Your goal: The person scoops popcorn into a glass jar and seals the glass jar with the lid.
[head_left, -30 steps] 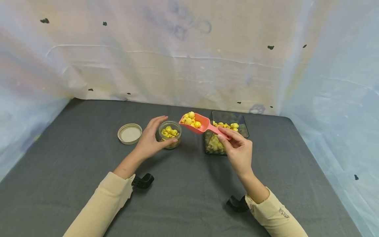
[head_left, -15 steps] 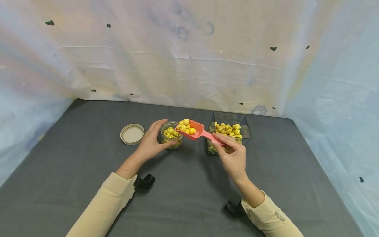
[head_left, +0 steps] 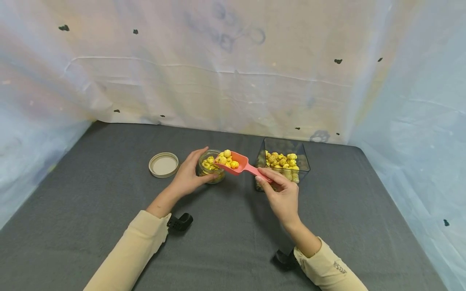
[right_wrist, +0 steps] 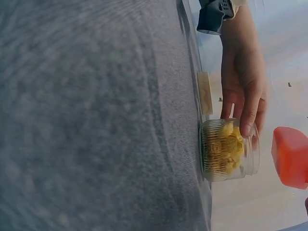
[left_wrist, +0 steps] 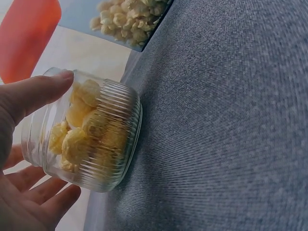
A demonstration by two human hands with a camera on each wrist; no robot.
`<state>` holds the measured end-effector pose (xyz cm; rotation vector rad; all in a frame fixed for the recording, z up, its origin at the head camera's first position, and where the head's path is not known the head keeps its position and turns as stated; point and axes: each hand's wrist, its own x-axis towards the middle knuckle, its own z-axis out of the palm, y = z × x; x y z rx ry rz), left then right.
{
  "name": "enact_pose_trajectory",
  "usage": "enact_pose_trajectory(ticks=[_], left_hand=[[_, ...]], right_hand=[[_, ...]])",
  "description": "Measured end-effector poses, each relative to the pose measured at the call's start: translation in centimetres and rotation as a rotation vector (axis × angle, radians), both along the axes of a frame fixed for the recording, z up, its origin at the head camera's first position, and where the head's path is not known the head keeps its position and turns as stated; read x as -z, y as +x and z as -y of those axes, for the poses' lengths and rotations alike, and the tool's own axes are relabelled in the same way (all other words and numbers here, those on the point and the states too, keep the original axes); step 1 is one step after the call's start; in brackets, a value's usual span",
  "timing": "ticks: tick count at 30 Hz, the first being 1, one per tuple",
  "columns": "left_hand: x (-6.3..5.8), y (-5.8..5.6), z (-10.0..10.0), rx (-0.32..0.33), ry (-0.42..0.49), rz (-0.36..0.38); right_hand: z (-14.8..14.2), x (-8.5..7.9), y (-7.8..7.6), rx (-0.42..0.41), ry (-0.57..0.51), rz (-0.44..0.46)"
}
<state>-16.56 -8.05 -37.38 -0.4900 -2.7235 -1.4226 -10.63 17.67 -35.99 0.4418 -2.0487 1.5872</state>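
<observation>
My right hand [head_left: 282, 196] pinches the loaded scoop [head_left: 240, 162], long axis pointing at my left hand [head_left: 187, 174], which grips the jar [left_wrist: 96, 139] just below the scoop's tip.

Pale cream fabric sleeve [head_left: 125, 254], lower left, matching sleeve [head_left: 324, 264], lower right, dark lettering [head_left: 340, 267] near cuff, curved black wrist pieces [head_left: 183, 221]

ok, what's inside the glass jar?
Yellow popcorn, seen through the glass jar. In the head view, the pink scoop hides part of the opening; the left hand hides part of one side.
</observation>
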Motion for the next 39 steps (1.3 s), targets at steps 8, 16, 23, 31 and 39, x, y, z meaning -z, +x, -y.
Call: enact_pose_trajectory(ticks=[8, 16, 23, 31, 39], left_hand=[[0.0, 0.0, 0.1, -0.005, -0.02, 0.05], [-0.2, 0.3, 0.1, 0.003, -0.042, 0.039], [-0.1, 0.2, 0.2, 0.007, -0.022, 0.03], [0.2, -0.1, 0.3, 0.018, -0.019, 0.021], [-0.1, -0.1, 0.2, 0.021, -0.02, 0.041]], right_hand=[[0.3, 0.3, 0.0, -0.001, -0.007, 0.021], [0.5, 0.4, 0.0, 0.001, 0.009, 0.023], [0.6, 0.3, -0.2, -0.009, 0.031, 0.003], [1.2, -1.5, 0.3, -0.02, 0.101, -0.008], [1.9, -4.1, 1.1, 0.01, 0.228, -0.004]])
